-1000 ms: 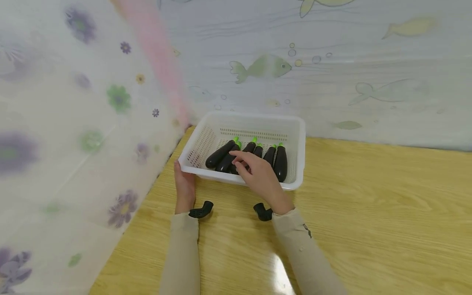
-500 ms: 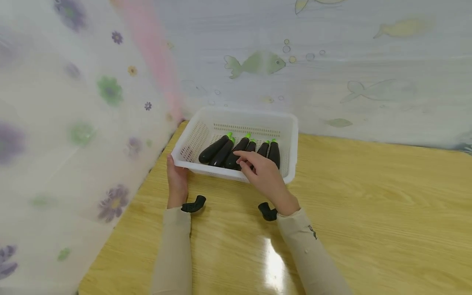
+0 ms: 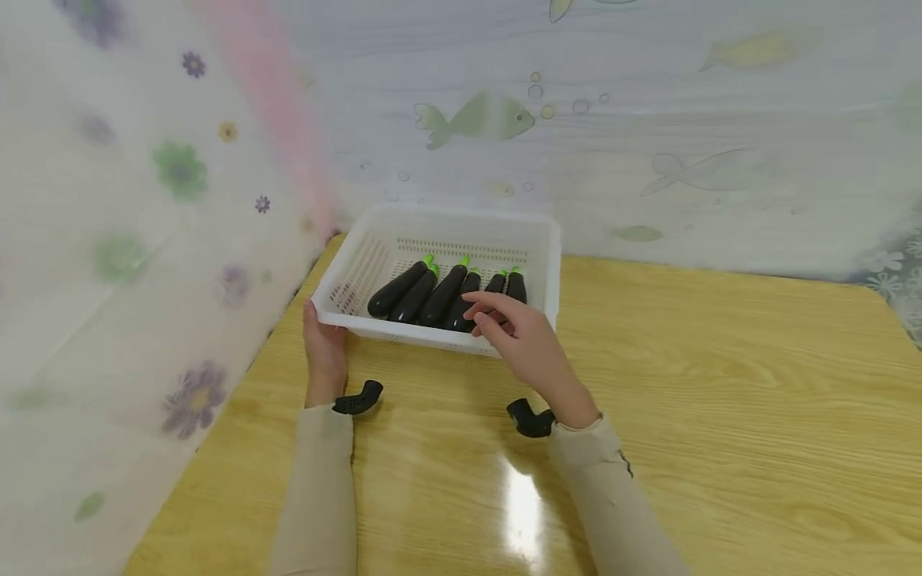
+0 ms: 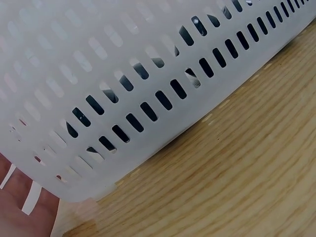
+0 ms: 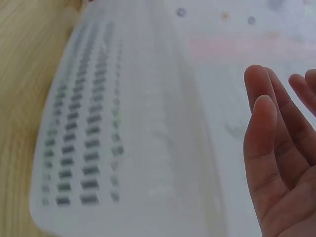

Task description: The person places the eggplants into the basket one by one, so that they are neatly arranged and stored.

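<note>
A white perforated plastic basket sits on the wooden table, with several dark eggplants lying side by side in it, their green stems toward the back. My left hand holds the basket's front left corner, its thumb up by the rim. In the left wrist view, part of that hand shows at the corner, the rest hidden by the basket wall. Above the front rim, toward the right, hovers my right hand, fingers loosely bent. The right wrist view shows nothing between its thumb and fingers.
A pale curtain with printed fish hangs close behind the basket. Another with flowers closes off the left side. Wooden tabletop stretches to the right and in front. Each wrist carries a small black device.
The head view has swung slightly to the right. Relative to the basket, my right hand has moved right and a little toward me, uncovering more of the eggplants. The left hand keeps its place.
</note>
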Demonstrator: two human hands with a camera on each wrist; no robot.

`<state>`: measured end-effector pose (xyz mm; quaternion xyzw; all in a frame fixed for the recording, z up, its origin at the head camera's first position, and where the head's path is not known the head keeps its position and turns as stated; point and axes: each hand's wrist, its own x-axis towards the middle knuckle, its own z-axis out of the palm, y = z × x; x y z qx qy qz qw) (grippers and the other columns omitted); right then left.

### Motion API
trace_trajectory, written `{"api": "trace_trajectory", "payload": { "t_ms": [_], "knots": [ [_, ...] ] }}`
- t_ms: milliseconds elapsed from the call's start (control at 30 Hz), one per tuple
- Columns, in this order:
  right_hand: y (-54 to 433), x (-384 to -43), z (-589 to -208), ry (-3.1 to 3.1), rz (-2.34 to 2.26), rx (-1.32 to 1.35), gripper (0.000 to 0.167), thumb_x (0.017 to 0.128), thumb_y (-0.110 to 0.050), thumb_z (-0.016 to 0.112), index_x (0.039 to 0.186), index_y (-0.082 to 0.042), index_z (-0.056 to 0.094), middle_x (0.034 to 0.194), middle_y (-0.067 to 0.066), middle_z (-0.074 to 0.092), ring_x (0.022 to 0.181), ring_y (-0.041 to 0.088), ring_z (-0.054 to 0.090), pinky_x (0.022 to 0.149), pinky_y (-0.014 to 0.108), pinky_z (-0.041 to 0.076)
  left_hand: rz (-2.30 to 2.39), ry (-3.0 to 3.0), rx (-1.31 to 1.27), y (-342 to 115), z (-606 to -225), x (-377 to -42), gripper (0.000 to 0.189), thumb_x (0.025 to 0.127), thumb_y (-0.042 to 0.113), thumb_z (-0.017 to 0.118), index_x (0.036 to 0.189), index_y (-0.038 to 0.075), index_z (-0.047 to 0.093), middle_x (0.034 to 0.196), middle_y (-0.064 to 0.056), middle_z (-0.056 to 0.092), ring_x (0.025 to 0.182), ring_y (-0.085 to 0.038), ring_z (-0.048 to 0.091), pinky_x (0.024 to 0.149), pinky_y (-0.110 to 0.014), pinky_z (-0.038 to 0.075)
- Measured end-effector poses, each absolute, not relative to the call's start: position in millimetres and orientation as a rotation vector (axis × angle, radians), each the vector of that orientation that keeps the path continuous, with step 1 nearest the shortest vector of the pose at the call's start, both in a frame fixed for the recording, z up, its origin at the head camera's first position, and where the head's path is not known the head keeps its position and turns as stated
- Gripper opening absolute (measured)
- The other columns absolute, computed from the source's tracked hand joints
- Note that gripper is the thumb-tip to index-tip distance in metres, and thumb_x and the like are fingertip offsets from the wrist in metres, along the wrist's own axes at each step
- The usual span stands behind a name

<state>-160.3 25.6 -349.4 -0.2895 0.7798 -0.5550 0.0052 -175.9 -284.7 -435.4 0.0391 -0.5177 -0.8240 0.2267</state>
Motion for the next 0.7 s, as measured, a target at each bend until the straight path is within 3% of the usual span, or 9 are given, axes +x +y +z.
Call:
{"api": "trace_trajectory", "payload": {
  "t_ms": [167,367,500,700],
  "knots": [
    [54,-153,-343,2.574,-1.733,-0.838,0.03,0.093,-0.027,0.045,0.122,-0.024,0.054,0.099,-0.009,0.06,0.081,0.014,0.06,0.067,0.03,0.048,-2.306,-1.287,0.13,-296,-439,-177,0.047,0.094,0.042,0.035,0.132,0.014,0.035,0.133,-0.009,0.039,0.121,-0.021,0.037,0.097,-0.034,0.028],
    [101,-141,-345,2.746,-1.621,-0.721,0.033,0.095,-0.031,0.039,0.128,-0.031,0.047,0.111,-0.008,0.058,0.086,0.008,0.057,0.068,0.029,0.047,-2.303,-1.11,0.161,-304,-437,-178,0.049,0.093,0.039,0.04,0.135,0.017,0.028,0.132,-0.012,0.041,0.118,-0.025,0.041,0.093,-0.035,0.032],
    [123,-135,-352,2.88,-1.526,-0.683,0.034,0.097,-0.028,0.036,0.129,-0.028,0.046,0.119,-0.006,0.053,0.088,0.008,0.056,0.07,0.028,0.045,-2.291,-1.113,0.148,-308,-430,-178,0.047,0.094,0.036,0.04,0.135,0.015,0.031,0.131,-0.012,0.041,0.118,-0.023,0.04,0.094,-0.033,0.031],
    [141,-126,-365,2.948,-1.388,-0.629,0.036,0.096,-0.029,0.036,0.131,-0.026,0.045,0.131,-0.004,0.044,0.102,0.017,0.055,0.079,0.041,0.043,-2.045,-1.154,0.274,-310,-420,-163,0.042,0.094,0.03,0.042,0.129,0.009,0.039,0.128,-0.012,0.041,0.117,-0.022,0.04,0.092,-0.03,0.032]
  ]
}}
